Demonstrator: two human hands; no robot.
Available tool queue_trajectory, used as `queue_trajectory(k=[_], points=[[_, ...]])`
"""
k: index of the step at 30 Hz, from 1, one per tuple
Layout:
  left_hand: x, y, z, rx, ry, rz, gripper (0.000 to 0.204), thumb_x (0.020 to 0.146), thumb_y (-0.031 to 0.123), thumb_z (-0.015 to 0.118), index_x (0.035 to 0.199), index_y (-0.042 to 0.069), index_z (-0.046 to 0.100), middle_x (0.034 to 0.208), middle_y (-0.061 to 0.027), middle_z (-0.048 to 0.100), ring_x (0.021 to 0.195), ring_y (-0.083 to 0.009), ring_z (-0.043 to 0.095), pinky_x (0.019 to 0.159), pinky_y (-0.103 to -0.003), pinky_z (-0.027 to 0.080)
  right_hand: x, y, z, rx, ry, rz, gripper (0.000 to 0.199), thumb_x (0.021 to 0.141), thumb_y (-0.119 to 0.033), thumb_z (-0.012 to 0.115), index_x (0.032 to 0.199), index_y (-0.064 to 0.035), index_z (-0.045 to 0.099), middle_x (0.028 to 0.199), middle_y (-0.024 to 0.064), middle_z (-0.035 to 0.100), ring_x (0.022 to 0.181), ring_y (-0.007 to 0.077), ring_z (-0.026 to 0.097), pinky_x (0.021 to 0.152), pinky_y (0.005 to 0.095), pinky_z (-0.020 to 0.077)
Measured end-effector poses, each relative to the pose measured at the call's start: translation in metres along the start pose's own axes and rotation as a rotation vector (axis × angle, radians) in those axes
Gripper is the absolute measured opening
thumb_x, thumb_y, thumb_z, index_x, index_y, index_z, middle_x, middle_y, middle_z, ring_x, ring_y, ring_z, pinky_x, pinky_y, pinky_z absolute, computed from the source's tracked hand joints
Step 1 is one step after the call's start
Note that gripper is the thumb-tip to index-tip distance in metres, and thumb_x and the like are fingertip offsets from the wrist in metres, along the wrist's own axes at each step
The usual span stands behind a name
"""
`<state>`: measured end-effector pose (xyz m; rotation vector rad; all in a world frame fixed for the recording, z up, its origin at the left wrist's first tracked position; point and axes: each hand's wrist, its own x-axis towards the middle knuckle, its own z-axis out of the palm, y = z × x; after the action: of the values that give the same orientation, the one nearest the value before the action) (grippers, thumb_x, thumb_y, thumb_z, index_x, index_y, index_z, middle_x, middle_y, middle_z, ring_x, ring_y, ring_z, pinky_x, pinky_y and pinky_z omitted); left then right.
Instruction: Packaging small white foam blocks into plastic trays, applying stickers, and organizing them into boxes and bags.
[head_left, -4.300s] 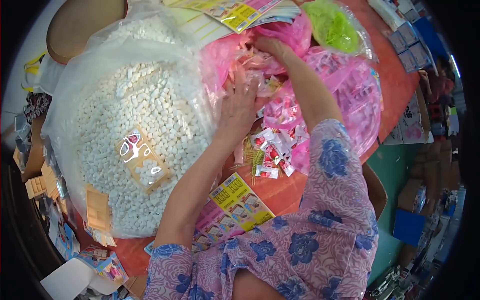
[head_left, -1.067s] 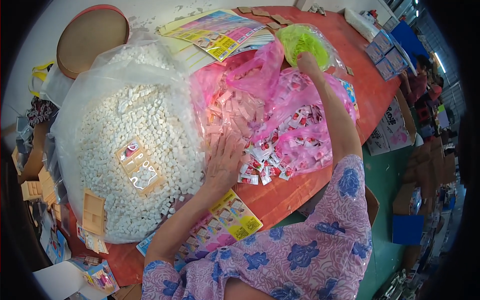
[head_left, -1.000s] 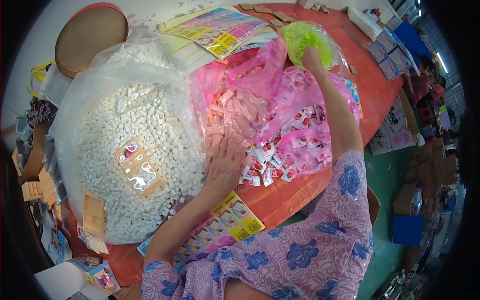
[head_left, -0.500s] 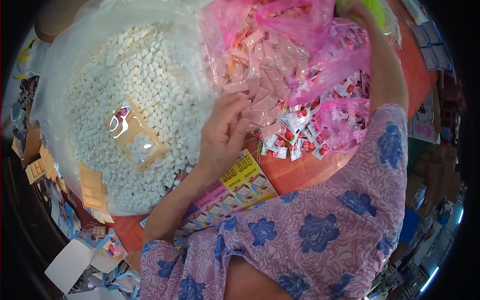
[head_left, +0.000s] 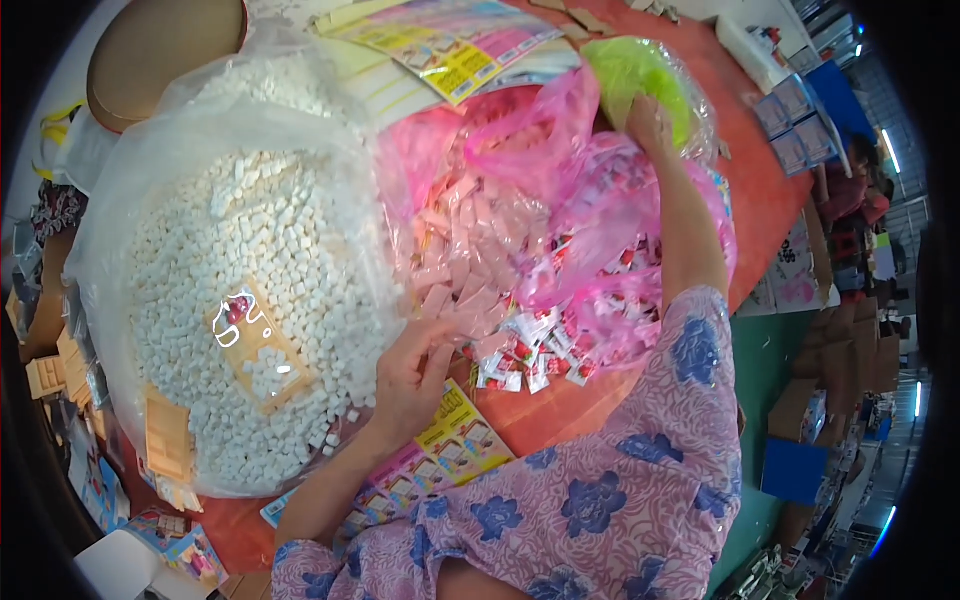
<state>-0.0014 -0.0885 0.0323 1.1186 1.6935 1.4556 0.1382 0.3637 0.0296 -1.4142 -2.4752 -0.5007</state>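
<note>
Workshop, packing sort. Left of the left hand (head_left: pixel 415 385): huge clear bag (head_left: pixel 290 220) of white cubes, bulk quantity. Between that hand and the right hand (head_left: pixel 650 122): pink bags (head_left: pixel 600 200), sachets (head_left: pixel 540 355) spilling out, many alike. At the right hand: green bag (head_left: pixel 688 110). Red table (head_left: pixel 770 230) under it all. Beyond the hands: stacked sheets (head_left: pixel 455 50), one printed design repeating. Well right of the right hand: green floor (head_left: pixel 760 390), piled cartons (head_left: pixel 850 340), strip lights (head_left: pixel 890 150), another person (head_left: pixel 845 195) among the goods.
</note>
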Motion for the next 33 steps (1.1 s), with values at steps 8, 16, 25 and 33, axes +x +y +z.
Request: queue_trajectory(k=[8,16,25,33], points=[[-0.003,-0.003,0.007,0.034,-0.042,0.073,0.017,0.077,0.006,0.048,0.092,0.002,0.054,0.085,-0.0125,0.056,0.076,-0.0245,0.056,0.067,-0.029,0.043,0.025,0.028,-0.003,0.180,0.228,-0.173,0.012,0.071,-0.009,0.043,0.073,-0.0007,0.052,0.073,0.0225,0.055,0.072,0.0366,0.053,0.064,0.0424,0.0420],[-0.008,0.009,0.001,0.041,-0.055,0.054,0.017,0.076,0.006,0.048,0.091,-0.001,0.054,0.084,-0.0131,0.056,0.077,-0.0242,0.055,0.068,-0.029,0.043,0.016,0.041,-0.029,0.355,0.155,0.128,0.025,0.073,-0.015,0.041,0.084,0.0037,0.054,0.073,0.0204,0.057,0.068,0.0342,0.054,0.063,0.0416,0.0419],[-0.016,0.011,0.007,0.079,-0.081,0.110,0.017,0.077,0.006,0.047,0.091,-0.001,0.054,0.084,-0.0111,0.056,0.079,-0.0203,0.055,0.071,-0.028,0.042,-0.021,0.023,-0.087,1.612,0.057,0.674,0.016,0.076,-0.010,0.052,0.092,-0.0051,0.050,0.076,0.0054,0.054,0.060,0.0140,0.049,0.045,0.0264,0.0384],[-0.023,0.021,0.012,0.103,-0.116,0.147,0.019,0.076,0.007,0.048,0.092,-0.001,0.054,0.085,-0.0121,0.056,0.078,-0.0219,0.055,0.070,-0.029,0.042,-0.036,0.039,-0.098,1.859,-0.205,0.751,0.017,0.078,-0.013,0.053,0.093,-0.0056,0.048,0.077,0.0054,0.052,0.059,0.0157,0.050,0.045,0.0259,0.0432]])
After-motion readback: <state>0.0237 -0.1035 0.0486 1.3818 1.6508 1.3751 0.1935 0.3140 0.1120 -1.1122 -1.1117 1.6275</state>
